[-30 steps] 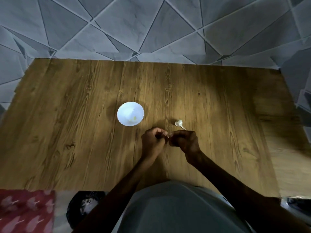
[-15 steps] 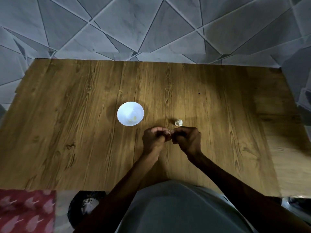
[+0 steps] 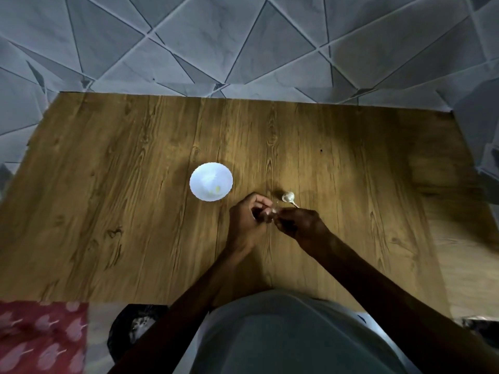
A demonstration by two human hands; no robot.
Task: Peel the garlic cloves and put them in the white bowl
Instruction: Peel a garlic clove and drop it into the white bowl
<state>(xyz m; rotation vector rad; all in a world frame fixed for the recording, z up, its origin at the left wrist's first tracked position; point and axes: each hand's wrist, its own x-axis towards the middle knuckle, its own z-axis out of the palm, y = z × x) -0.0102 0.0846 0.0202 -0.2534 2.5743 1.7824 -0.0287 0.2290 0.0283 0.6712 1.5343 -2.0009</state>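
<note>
Between the hands: we pinch a small pale garlic clove (image 3: 271, 211), mostly covered by fingertips, so we cannot make out how much skin it carries.
Left hand (image 3: 248, 220): knuckles up, fingers curled inward, thumb and fingertips gripping the clove from the left, just above the desk (image 3: 121, 190).
Right hand (image 3: 299, 224): deep in shadow, fingers curled and fingertips closing on the same clove from the right; we cannot make out single fingers.
Forearms: both reach in from the lower edge and converge near the middle of the desk; the right one is very dark.
White bowl (image 3: 198, 175): stands on the desk, near the left hand and beyond it to the left, apart from it.
Bowl contents (image 3: 217, 188): something small and yellowish lies inside, too blurred to name surely.
Loose garlic piece (image 3: 288, 197): pale, with a thin stalk, it lies on the desk just beyond the right hand; whether clove or skin we cannot tell.
Lower edge: our grey-clad lap hides the near rim of the desk.
Lower left: red patterned cloth (image 3: 40, 336), cut off by the frame, lies beside a dark blurred object (image 3: 137, 325).
Beyond the desk: grey tiled floor (image 3: 243, 44).
</note>
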